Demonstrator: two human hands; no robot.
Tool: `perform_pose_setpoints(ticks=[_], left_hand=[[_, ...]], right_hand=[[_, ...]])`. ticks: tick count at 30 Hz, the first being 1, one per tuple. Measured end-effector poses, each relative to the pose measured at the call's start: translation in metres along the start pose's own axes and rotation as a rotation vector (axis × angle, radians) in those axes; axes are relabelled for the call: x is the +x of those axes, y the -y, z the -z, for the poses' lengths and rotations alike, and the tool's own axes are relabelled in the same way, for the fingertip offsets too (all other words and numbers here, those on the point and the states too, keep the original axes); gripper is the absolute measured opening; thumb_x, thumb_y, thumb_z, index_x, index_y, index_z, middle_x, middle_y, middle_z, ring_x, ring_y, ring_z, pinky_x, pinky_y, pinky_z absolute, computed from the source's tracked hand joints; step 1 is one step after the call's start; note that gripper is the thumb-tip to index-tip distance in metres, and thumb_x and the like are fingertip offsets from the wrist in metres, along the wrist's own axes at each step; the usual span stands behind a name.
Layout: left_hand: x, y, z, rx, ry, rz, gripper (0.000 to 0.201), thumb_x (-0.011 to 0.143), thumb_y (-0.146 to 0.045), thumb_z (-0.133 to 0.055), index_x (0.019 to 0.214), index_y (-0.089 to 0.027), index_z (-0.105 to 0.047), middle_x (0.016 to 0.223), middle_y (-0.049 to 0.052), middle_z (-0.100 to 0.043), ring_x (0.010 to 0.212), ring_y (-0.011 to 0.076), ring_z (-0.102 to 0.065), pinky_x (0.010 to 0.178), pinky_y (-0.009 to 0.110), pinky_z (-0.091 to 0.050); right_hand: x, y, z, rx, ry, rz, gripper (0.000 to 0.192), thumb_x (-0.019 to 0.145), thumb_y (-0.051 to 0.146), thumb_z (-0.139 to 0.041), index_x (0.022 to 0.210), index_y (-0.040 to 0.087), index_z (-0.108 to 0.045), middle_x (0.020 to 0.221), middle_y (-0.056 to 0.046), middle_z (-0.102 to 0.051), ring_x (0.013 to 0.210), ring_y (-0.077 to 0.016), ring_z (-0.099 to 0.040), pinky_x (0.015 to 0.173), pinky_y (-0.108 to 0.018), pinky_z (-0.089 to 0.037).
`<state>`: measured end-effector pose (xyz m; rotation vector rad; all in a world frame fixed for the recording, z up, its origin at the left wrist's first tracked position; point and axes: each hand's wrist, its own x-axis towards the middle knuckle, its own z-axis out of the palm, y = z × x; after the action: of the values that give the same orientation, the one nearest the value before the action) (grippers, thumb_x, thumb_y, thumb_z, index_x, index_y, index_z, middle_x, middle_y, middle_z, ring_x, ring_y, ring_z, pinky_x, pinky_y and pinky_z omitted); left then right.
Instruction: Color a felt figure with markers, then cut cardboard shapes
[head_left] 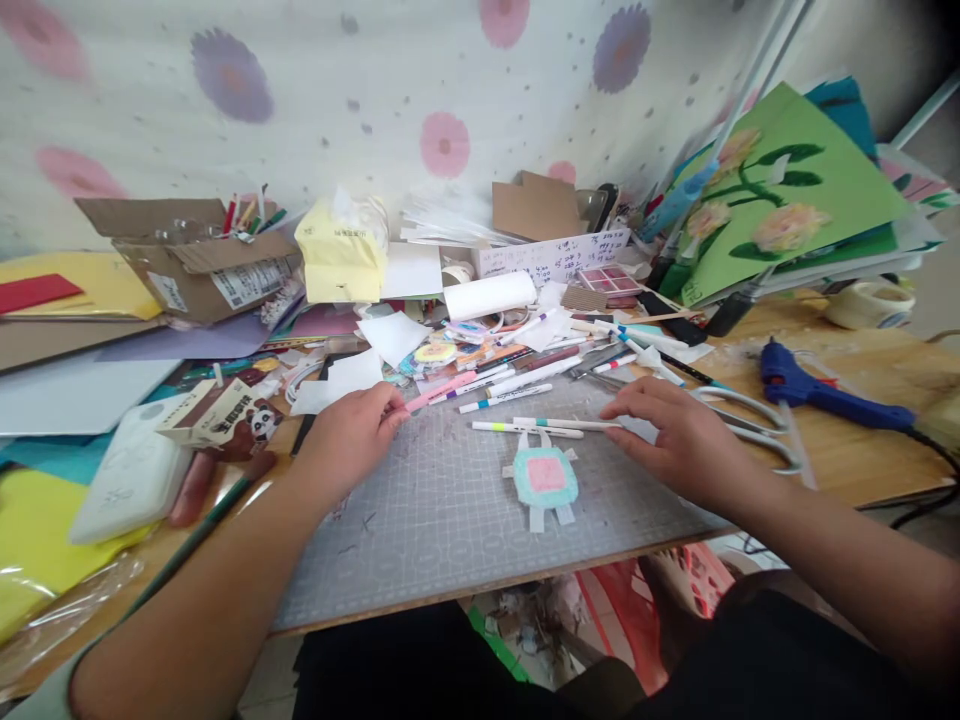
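My left hand (349, 437) is closed in a pinch on the near end of a pink pen (442, 388), which points into the pile of pens. My right hand (679, 440) has its thumb and fingers around the right end of a white marker (574, 424) with a teal band. Just below that lies a second white marker with a yellow-green band (491, 427). A small paper cutout (546, 476), teal with a pink square and pale tabs round its edge, rests flat on the grey cutting mat (427, 535).
Pens, paper scraps and a white paper roll (491, 295) are heaped behind my hands. Scissors (750, 425) and a blue glue gun (832, 388) lie to the right. A cardboard box (202, 260), small panda carton (225, 415) and white device (135, 470) stand left.
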<state>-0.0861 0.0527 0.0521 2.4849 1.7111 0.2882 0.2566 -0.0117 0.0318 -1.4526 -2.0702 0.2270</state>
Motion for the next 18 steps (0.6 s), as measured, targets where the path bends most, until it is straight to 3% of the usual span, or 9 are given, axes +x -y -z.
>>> perform_pose_setpoints(ticks=[4,5,8,10,13,18], left_hand=[[-0.012,-0.025,0.001,-0.134,-0.062,-0.09,0.016,0.092,-0.035,-0.047,0.094,-0.021,-0.055,0.089,0.002,-0.066,0.08,0.0202,-0.061,0.069,0.029,-0.044],[-0.016,-0.035,0.0,-0.185,-0.059,-0.166,0.015,0.092,-0.035,-0.049,0.092,-0.022,-0.056,0.088,0.0,-0.066,0.08,0.0182,-0.061,0.071,0.028,-0.044],[-0.025,-0.069,-0.003,-0.417,-0.076,-0.562,0.012,0.094,-0.029,-0.049,0.091,-0.02,-0.057,0.081,0.0,-0.064,0.073,0.0147,-0.059,0.068,0.025,-0.043],[-0.029,-0.09,-0.006,-0.493,-0.034,-0.7,0.011,0.094,-0.027,-0.05,0.092,-0.019,-0.056,0.078,0.0,-0.063,0.07,0.0141,-0.057,0.066,0.023,-0.042],[-0.031,-0.111,-0.012,-0.551,0.072,-0.727,0.026,0.097,-0.038,-0.044,0.088,-0.016,-0.055,0.075,0.002,-0.061,0.065,0.0139,-0.054,0.061,0.022,-0.04],[-0.031,-0.123,-0.024,-0.478,0.208,-0.657,0.063,0.095,-0.061,-0.012,0.076,-0.017,-0.054,0.068,0.004,-0.061,0.062,0.0167,-0.055,0.06,0.026,-0.041]], right_hand=[[-0.01,0.025,0.004,0.212,0.067,-0.083,0.015,0.083,0.029,-0.062,0.094,0.019,-0.066,0.073,-0.003,-0.066,0.067,-0.0186,-0.063,0.063,-0.031,-0.052],[-0.013,0.034,0.005,0.352,0.09,-0.119,0.022,0.082,0.03,-0.065,0.101,0.02,-0.065,0.074,-0.002,-0.066,0.068,-0.0176,-0.063,0.064,-0.029,-0.052],[-0.026,0.059,0.004,0.816,0.182,-0.216,0.047,0.073,0.036,-0.077,0.115,0.024,-0.061,0.075,0.001,-0.067,0.066,-0.0157,-0.063,0.06,-0.026,-0.053],[-0.034,0.069,0.002,1.052,0.231,-0.284,0.044,0.07,0.041,-0.079,0.109,0.026,-0.067,0.078,0.0,-0.069,0.069,-0.016,-0.065,0.062,-0.026,-0.053],[-0.042,0.071,-0.002,1.218,0.217,-0.38,0.024,0.076,0.043,-0.075,0.092,0.026,-0.074,0.086,-0.002,-0.073,0.08,-0.0168,-0.067,0.072,-0.027,-0.053],[-0.047,0.071,-0.009,1.16,0.264,-0.388,0.016,0.082,0.038,-0.068,0.092,0.025,-0.074,0.079,-0.002,-0.072,0.072,-0.0151,-0.066,0.065,-0.025,-0.053]])
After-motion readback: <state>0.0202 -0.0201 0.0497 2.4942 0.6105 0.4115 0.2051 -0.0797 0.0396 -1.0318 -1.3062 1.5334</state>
